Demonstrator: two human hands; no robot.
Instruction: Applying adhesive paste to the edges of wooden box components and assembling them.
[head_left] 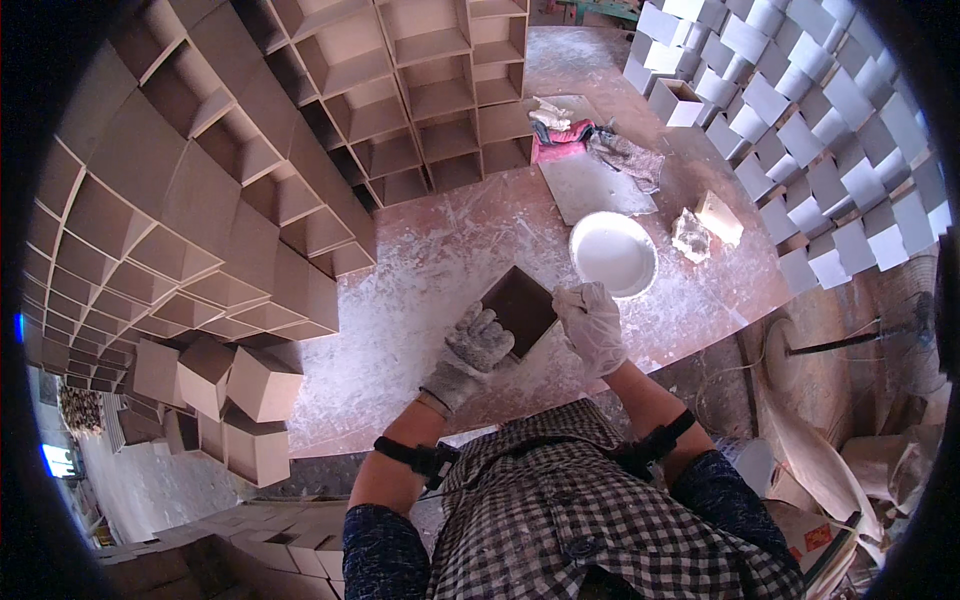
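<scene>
An open-topped square box [516, 292] with a dark brown inside sits turned cornerwise in front of me on the dusty table. My left hand [474, 345], in a grey knit glove, is curled over its left side and grips it. At the box's right corner is my right hand [590, 322], in a thin, see-through whitish glove. Its fingers are bunched together; whatever they may hold is hidden. A round white basin [653, 262] of white material stands just beyond my right hand.
Tall stacks of open brown boxes [430, 90] rise at the far left, with several loose boxes [262, 385] at the table's left edge. White-sided boxes [800, 135] are stacked at the right. Cloths [625, 160] lie on a board [590, 195] behind the basin; a pale block [719, 220] lies right.
</scene>
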